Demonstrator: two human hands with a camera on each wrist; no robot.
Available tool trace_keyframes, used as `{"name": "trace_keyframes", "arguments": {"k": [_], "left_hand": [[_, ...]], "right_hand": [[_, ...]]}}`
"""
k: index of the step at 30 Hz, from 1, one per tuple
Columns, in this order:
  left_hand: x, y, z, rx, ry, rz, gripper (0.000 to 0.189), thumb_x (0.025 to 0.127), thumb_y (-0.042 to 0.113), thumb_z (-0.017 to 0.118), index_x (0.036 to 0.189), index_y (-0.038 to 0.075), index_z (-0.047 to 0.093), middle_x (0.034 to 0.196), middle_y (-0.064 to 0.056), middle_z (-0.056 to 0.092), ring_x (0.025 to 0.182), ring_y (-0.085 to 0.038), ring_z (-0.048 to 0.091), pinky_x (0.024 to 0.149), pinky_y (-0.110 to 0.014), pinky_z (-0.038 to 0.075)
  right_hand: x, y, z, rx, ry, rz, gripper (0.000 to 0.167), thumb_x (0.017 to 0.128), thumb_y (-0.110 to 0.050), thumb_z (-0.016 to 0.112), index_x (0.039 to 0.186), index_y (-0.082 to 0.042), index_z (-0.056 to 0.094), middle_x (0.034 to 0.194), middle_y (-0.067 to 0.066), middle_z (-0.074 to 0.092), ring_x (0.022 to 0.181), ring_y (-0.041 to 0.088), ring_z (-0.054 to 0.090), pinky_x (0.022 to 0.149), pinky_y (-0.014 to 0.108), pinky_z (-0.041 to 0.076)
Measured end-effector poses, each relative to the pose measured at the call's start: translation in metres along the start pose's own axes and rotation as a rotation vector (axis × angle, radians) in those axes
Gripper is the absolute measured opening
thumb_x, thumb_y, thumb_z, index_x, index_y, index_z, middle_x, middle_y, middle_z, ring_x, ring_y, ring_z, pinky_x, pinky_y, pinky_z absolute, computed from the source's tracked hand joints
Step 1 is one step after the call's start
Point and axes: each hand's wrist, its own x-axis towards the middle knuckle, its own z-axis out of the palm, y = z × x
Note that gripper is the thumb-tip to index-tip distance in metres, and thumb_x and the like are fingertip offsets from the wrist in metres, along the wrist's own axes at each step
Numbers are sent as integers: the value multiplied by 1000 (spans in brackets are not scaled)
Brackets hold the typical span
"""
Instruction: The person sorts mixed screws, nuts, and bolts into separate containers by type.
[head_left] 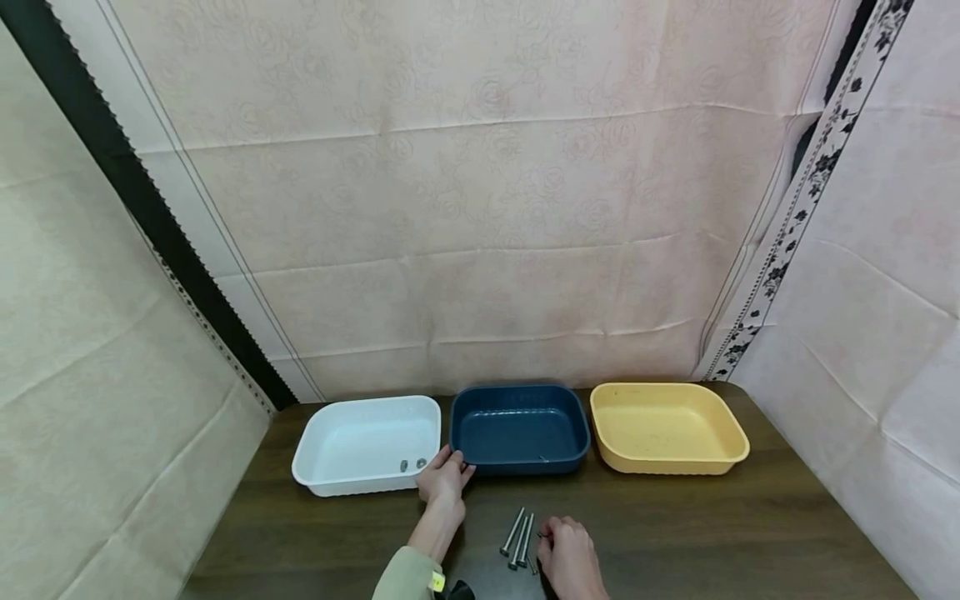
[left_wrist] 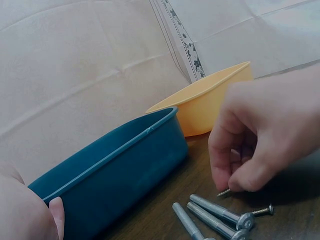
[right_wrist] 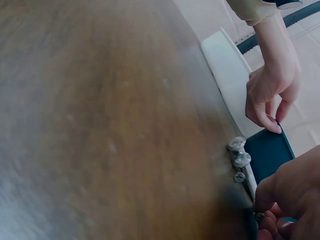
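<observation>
My left hand (head_left: 442, 482) grips the rim of the blue tray (head_left: 517, 468) at its front left corner, with the thumb against the outer wall. My right hand (head_left: 570, 557) is low over the table in front of that tray. Between its thumb and forefinger it pinches a small screw (left_wrist: 223, 192), point outward. Just left of the right hand lie three long bolts (left_wrist: 212, 216), side by side with their heads toward me. Another small screw (left_wrist: 263, 211) lies beside the bolt heads.
On the left stands a white tray (head_left: 360, 483) with two small nuts (head_left: 412, 464) in it. A yellow tray (head_left: 675, 464) stands on the right. A tiny piece (head_left: 543, 458) lies in the blue tray. Cloth walls (head_left: 480, 250) enclose the dark wooden table (head_left: 675, 533).
</observation>
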Motion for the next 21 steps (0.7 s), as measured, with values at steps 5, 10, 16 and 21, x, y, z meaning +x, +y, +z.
{"name": "trace_keyframes", "arguments": {"k": [5, 10, 16, 21], "left_hand": [[0, 0, 1, 3, 2, 0, 39, 92, -7, 62, 131, -11, 58, 123, -30, 59, 90, -28, 68, 71, -29, 60], [1, 0, 0, -2, 7, 5, 39, 92, -7, 62, 131, -11, 58, 121, -29, 60, 90, -29, 68, 71, -29, 60], [0, 0, 0, -3, 2, -2, 39, 92, -7, 62, 131, -10, 58, 123, -30, 59, 92, -29, 68, 72, -30, 60], [0, 0, 0, -2, 3, -7, 40, 93, -6, 62, 132, -10, 57, 125, -31, 58, 92, -29, 68, 73, -30, 60]], "right_hand": [[5, 2, -11, 66, -24, 7, 14, 80, 5, 72, 81, -9, 68, 74, -3, 55, 65, 9, 51, 54, 25, 47], [9, 3, -17, 114, 2, -24, 14, 81, 5, 72, 82, -8, 68, 75, -4, 55, 65, 7, 52, 54, 23, 46], [19, 3, -24, 138, 77, -88, 13, 79, 7, 71, 82, -6, 69, 74, -4, 55, 64, 6, 52, 53, 23, 47], [33, 3, -32, 129, 136, -129, 14, 78, 8, 71, 82, -5, 69, 74, -4, 56, 65, 7, 53, 55, 24, 48]]}}
